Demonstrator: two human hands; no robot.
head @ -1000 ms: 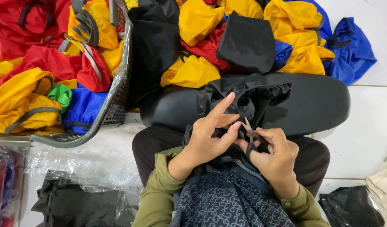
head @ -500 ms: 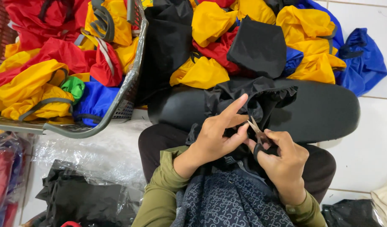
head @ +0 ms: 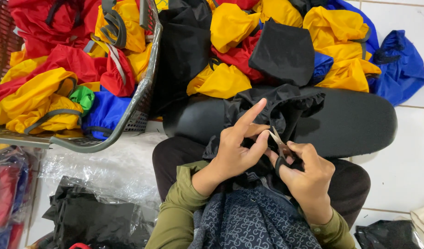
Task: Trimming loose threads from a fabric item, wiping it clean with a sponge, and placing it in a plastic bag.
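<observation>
Our left hand (head: 232, 154) has lifted its forefinger, the other fingers pinching the black fabric (head: 271, 108). Our right hand's (head: 306, 177) fingers grip small scissors (head: 280, 145), apparently just beside the pinch, ready to snip.

scissors (head: 280, 146) tips hidden, perhaps in black fabric (head: 276, 108) | basket (head: 143, 99) cut off left

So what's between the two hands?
In the head view, the small scissors sit between them, held in the right hand. The left hand pinches the black cloth right beside the blades.
</observation>
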